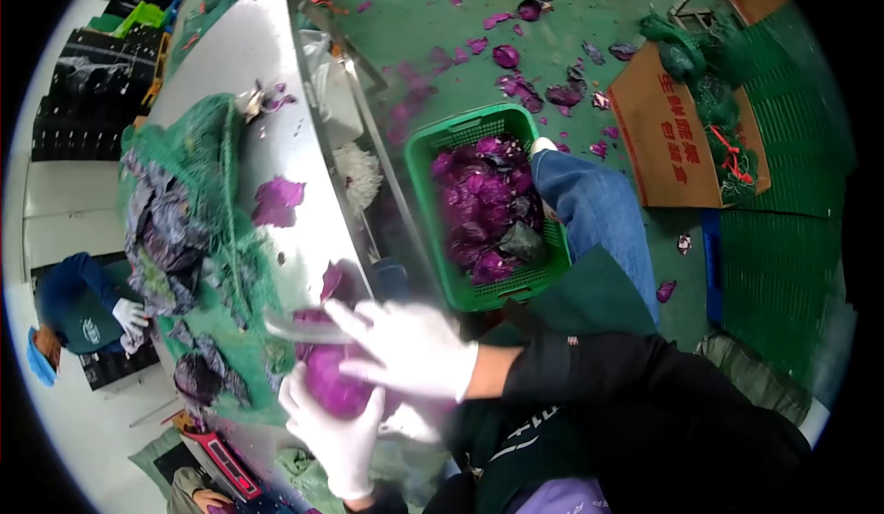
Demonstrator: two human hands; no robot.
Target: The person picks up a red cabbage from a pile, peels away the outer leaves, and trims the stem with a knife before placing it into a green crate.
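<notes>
My left hand point(330, 440), in a white glove, curls its fingers and thumb around the near side of a red cabbage point(336, 381) at the table's edge. Above the cabbage, my right hand point(410, 348), also white-gloved and smeared by motion, has a knife point(308, 331) in its grip. The blade is blurred and points left over the cabbage; the handle is hidden by the fingers. A loose purple leaf point(343, 282) lies just beyond the blade. Another purple leaf point(278, 203) rests farther along the metal table point(249, 63).
A green net bag point(212, 146) of cabbages covers the table's far side. On the floor stand a green basket point(470, 120) of purple leaves and a cardboard box point(663, 137) with netting. Leaves litter the floor. A co-worker's gloved hand point(130, 315) shows at left.
</notes>
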